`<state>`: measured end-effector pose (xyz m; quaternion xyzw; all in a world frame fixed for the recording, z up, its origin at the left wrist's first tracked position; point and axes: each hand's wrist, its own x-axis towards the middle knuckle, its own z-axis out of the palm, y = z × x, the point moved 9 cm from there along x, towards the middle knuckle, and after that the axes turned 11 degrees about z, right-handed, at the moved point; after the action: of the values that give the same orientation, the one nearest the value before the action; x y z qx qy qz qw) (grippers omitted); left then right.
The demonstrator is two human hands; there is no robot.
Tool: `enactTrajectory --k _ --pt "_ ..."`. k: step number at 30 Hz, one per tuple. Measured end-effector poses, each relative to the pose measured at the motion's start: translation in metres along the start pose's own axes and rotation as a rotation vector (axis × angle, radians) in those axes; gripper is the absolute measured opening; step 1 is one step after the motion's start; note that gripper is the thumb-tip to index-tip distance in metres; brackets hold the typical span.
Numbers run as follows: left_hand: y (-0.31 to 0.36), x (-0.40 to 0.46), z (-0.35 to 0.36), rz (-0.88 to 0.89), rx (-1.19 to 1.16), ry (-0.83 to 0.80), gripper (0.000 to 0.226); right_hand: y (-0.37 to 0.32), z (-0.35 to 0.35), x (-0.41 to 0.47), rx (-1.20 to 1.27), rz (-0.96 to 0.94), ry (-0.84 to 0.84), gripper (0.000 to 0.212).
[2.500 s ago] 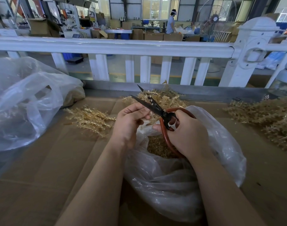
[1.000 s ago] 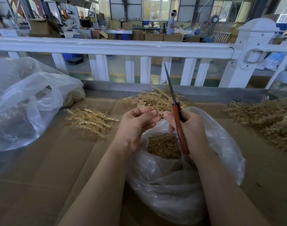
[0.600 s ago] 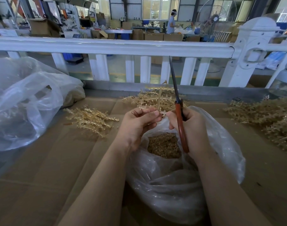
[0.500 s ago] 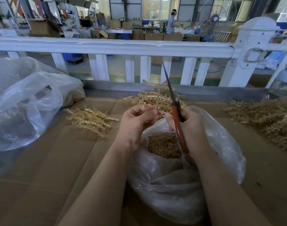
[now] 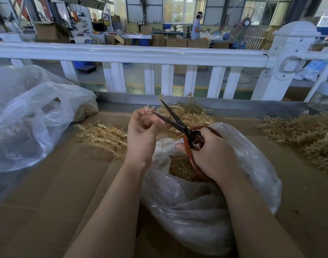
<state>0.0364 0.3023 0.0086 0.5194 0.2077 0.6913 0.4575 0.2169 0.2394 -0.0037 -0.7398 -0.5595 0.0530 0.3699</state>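
Head: sprig (image 5: 148, 108), scissors (image 5: 178, 122) nr bag rim (image 5: 164, 146)

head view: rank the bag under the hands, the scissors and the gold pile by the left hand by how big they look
1. The bag, clearly the largest, though it is also nearest the camera.
2 and 3. The scissors and the gold pile: the scissors reach longer, the pile spreads wider; too alike to rank.

White railing (image 5: 159, 56) runs across ahead of me. Crumpled clear bag (image 5: 29, 118) far left on my cardboard-covered desk (image 5: 57, 183); fan (image 5: 250, 15) stands beyond the railing.
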Motion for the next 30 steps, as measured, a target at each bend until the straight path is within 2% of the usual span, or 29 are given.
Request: enactTrajectory --k 13,22,30 --pt "-0.005 -0.003 0.004 -0.092 -0.155 0.006 0.019 0.000 0.000 0.001 -0.074 -0.009 0.012 0.064" --pt "0.000 0.000 -0.001 -0.018 -0.144 0.043 0.022 -0.006 -0.010 0.000 -0.177 -0.032 0.134 0.058" --pt "0.001 0.000 -0.003 0.005 -0.132 0.050 0.024 -0.008 -0.010 -0.002 -0.180 -0.059 0.136 0.054"
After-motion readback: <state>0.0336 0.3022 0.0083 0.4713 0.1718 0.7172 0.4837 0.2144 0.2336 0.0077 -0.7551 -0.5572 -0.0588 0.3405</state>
